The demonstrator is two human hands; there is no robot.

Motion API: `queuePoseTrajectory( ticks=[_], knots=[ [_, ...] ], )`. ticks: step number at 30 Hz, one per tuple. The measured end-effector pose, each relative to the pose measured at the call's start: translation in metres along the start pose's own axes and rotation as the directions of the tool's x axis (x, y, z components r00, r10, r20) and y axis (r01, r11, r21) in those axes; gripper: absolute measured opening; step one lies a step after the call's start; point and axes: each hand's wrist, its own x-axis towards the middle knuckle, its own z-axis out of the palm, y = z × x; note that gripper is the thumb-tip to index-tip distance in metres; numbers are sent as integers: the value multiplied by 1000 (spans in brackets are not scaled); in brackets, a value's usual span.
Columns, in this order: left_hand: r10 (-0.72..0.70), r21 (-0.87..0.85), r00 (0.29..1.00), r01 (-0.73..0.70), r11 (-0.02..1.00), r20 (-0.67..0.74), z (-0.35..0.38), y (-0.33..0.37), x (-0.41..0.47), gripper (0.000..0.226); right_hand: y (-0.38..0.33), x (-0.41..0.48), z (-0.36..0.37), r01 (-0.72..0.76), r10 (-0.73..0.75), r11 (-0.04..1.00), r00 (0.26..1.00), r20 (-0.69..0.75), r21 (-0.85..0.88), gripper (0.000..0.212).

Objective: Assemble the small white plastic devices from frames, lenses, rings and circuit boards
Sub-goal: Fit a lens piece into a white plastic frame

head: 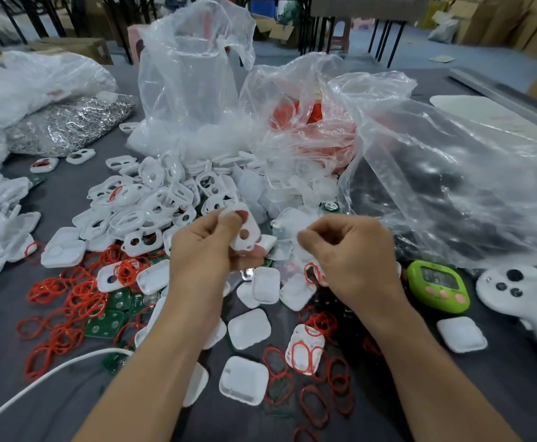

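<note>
My left hand (206,247) holds a white plastic frame (245,231) with two holes, raised above the table's middle. My right hand (350,250) is curled just to its right, pinching a small clear lens (302,247) at the fingertips, with a red ring (312,273) hanging under the lower fingers. A heap of white frames (152,199) lies behind the hands. Red rings (66,301) are strewn at the left and front. Green circuit boards (110,317) lie among them. White square covers (245,379) are scattered near my forearms.
Big clear plastic bags (452,173) stand behind and to the right; one holds red rings (305,116). A green timer (438,286) and a white controller (522,298) sit at right. A white cable (37,381) crosses the front left. A bag of metal clips (69,122) lies far left.
</note>
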Motion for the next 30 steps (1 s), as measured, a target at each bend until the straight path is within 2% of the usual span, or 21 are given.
queuePoseTrajectory(
  ticks=[3,5,7,9,13,15,17,20,23,26,28,29,30],
  knots=[
    [-44,-30,998,43,999,-54,-12,3,10,17,8,5,-18,39,-53,986,995,-84,-162,17],
    [-108,-101,993,103,990,-47,-12,2,12,15,11,7,-30,18,-35,972,997,-70,-233,14],
    [-178,-119,984,177,977,6,-7,0,10,16,11,8,-37,-13,45,933,996,82,-359,14],
    [-205,-52,975,209,976,84,-5,-4,7,15,8,6,-40,-17,115,899,973,198,-437,19],
    [-167,93,968,152,984,186,-4,-7,1,32,-3,2,-60,-51,85,938,993,85,-343,20],
    [-149,115,969,128,985,198,0,-8,-2,23,-9,-6,-65,-38,150,890,965,213,-454,17],
    [-134,120,971,112,986,199,4,-9,-5,9,-11,-18,-59,-28,263,816,908,327,-577,23],
    [-107,152,974,77,985,200,9,-12,-9,7,-8,-29,-46,-48,289,793,907,305,-608,28],
    [-86,189,974,46,981,208,11,-13,-14,10,-1,-31,-48,-85,222,857,951,215,-509,24],
    [-77,196,976,36,980,205,13,-13,-17,20,2,-25,-53,-114,144,953,986,87,-282,15],
    [-57,209,976,12,978,209,14,-14,-19,25,-4,-16,-48,-143,144,990,989,43,-18,22],
    [-37,226,976,-13,974,215,14,-14,-20,24,-9,-12,-43,-176,171,972,984,47,156,23],
    [-16,246,976,-38,969,217,14,-15,-21,22,-14,-8,-36,-224,211,912,975,75,342,22]
  ],
)
